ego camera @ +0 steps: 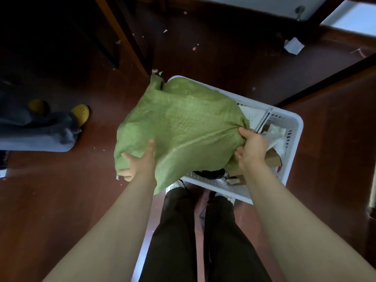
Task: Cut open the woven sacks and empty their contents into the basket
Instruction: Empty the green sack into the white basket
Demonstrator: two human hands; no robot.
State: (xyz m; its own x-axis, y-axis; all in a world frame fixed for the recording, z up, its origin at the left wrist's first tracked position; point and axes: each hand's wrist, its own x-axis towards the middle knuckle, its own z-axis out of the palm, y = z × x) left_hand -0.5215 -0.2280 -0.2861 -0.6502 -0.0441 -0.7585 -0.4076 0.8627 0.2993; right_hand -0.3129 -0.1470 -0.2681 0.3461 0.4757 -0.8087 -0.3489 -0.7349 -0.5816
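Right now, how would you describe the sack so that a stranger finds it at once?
Find the white basket on the red floor, before the person's legs. The sack covers its left side, held by the left hand and the right hand. It is the only green, woven thing there.

Dim room, upper left nearly black, daylight at top right, soft blur, wide-angle bending at edges.
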